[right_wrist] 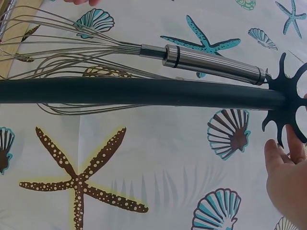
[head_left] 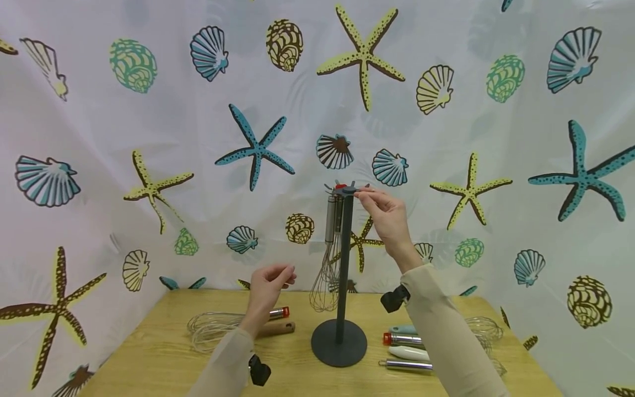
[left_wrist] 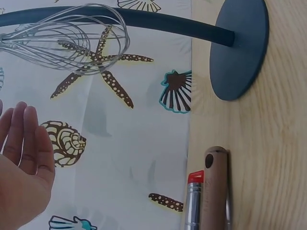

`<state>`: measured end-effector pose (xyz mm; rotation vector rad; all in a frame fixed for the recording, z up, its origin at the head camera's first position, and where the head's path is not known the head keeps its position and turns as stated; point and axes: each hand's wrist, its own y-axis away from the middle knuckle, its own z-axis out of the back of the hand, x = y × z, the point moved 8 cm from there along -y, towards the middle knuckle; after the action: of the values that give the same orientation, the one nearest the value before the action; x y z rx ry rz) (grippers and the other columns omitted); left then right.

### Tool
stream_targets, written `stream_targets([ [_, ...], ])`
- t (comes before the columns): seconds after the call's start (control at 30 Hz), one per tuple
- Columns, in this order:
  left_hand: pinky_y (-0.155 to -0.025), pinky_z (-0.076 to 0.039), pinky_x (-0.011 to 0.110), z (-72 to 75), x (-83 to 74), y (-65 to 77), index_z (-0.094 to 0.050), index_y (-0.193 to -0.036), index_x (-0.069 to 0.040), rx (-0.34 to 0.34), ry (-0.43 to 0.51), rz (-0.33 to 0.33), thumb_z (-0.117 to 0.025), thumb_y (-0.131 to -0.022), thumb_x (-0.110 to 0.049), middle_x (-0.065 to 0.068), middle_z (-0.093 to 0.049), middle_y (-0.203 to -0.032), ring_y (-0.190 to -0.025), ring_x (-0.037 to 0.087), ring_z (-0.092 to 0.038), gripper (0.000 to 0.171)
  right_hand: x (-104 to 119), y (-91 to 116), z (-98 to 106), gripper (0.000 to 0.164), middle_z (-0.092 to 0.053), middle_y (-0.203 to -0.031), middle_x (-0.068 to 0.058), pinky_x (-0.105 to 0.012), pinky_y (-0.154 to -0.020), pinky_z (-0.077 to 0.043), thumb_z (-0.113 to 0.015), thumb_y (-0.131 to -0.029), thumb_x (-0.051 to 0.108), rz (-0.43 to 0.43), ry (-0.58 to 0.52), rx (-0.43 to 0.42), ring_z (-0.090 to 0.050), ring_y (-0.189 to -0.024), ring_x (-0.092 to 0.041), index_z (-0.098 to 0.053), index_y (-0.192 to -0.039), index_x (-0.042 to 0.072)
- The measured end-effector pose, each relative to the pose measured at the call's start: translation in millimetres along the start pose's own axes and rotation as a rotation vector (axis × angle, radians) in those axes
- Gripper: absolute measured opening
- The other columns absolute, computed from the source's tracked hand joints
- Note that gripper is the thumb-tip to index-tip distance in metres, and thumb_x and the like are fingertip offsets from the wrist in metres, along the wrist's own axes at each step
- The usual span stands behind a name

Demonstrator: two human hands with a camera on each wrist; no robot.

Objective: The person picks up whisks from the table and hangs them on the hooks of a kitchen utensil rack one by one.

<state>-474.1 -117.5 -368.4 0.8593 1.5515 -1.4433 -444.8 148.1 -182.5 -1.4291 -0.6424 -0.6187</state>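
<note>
A dark grey utensil stand (head_left: 343, 275) rises from a round base and carries a ring of curved hooks (right_wrist: 288, 96) on top. My right hand (head_left: 389, 220) is up at that ring, its thumb and fingertips pinching one hook. From the hooks on the left side hang two whisks; the nearer whisk (right_wrist: 211, 63) has a steel handle, and the other, with a red end, is partly hidden behind it. Lower down, left of the stand, my left hand (head_left: 268, 284) hovers with loosely bent fingers, holding nothing and apart from the hanging wires.
Under my left forearm lie whisks, one with a wooden handle (head_left: 278, 328) and one with a red-tipped steel handle (head_left: 278, 313). On the right, several utensils, including a white-handled one (head_left: 409, 353), lie partly behind my right sleeve. A patterned curtain (head_left: 297, 127) surrounds the wooden table (head_left: 149, 353).
</note>
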Motion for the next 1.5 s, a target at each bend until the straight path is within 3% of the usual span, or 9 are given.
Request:
stream_targets([
  [0.13,-0.073,-0.056,0.027,7.7,10.6,5.5,-0.074,-0.099,-0.001,-0.014,-0.001,0.055,-0.070,-0.092,-0.025,0.013,-0.074,-0.089,-0.077,0.016,-0.069,0.026,-0.9,-0.4,-1.9,0.032,-0.060,-0.128,-0.013,-0.035,-0.109,-0.040,-0.060,-0.098,0.016,-0.014,0.007,-0.001,-0.047,-0.130,-0.016,-0.067,-0.115,-0.010],
  [0.37,-0.074,-0.057,0.027,22.0,34.6,10.7,-0.071,-0.107,-0.001,0.023,0.014,0.157,-0.068,-0.093,-0.023,0.010,-0.074,-0.094,-0.080,0.014,-0.070,0.026,-1.2,-0.3,-2.6,0.031,-0.059,-0.127,-0.012,-0.027,-0.103,-0.044,-0.060,-0.099,0.015,-0.009,-0.003,0.004,-0.049,-0.123,-0.013,-0.067,-0.116,-0.010],
  [0.57,-0.078,-0.057,0.032,35.9,50.6,10.3,-0.069,-0.113,0.001,0.008,0.012,0.207,-0.068,-0.094,-0.022,0.008,-0.075,-0.094,-0.080,0.015,-0.070,0.030,-0.8,-0.3,-1.4,0.032,-0.060,-0.128,-0.013,-0.031,-0.106,-0.043,-0.060,-0.099,0.016,-0.005,-0.004,0.003,-0.048,-0.126,-0.015,-0.066,-0.116,-0.011],
  [0.87,-0.076,-0.056,0.028,44.6,66.7,9.6,-0.069,-0.112,0.000,0.027,-0.047,0.248,-0.067,-0.094,-0.016,0.009,-0.074,-0.098,-0.083,0.014,-0.069,0.024,-1.3,1.5,0.3,0.031,-0.061,-0.124,-0.006,-0.035,-0.108,-0.041,-0.060,-0.099,0.015,-0.004,-0.003,-0.004,-0.047,-0.127,-0.014,-0.067,-0.116,-0.010],
  [1.2,-0.079,-0.057,0.035,52.1,73.4,9.5,-0.068,-0.116,0.001,0.072,-0.123,0.231,-0.067,-0.092,-0.007,0.010,-0.072,-0.103,-0.088,0.018,-0.069,0.025,-1.4,1.4,0.4,0.033,-0.059,-0.128,-0.012,-0.037,-0.109,-0.041,-0.060,-0.099,0.017,-0.013,-0.009,0.001,-0.047,-0.128,-0.015,-0.066,-0.117,-0.010],
  [1.37,-0.087,-0.056,0.042,51.7,76.5,11.1,-0.065,-0.122,0.004,0.119,-0.130,0.265,-0.067,-0.092,-0.005,0.020,-0.069,-0.114,-0.100,0.027,-0.069,0.031,-2.9,1.3,1.6,0.032,-0.060,-0.126,-0.007,-0.037,-0.109,-0.041,-0.060,-0.099,0.016,-0.012,-0.018,-0.004,-0.047,-0.127,-0.014,-0.066,-0.117,-0.010],
  [1.5,-0.087,-0.056,0.040,51.4,86.1,12.2,-0.064,-0.124,0.004,0.145,-0.146,0.310,-0.067,-0.090,-0.001,0.023,-0.067,-0.120,-0.103,0.026,-0.068,0.034,-2.6,1.2,0.8,0.032,-0.060,-0.124,-0.007,-0.037,-0.109,-0.041,-0.060,-0.098,0.016,-0.012,-0.018,-0.005,-0.049,-0.126,-0.015,-0.066,-0.117,-0.010],
])
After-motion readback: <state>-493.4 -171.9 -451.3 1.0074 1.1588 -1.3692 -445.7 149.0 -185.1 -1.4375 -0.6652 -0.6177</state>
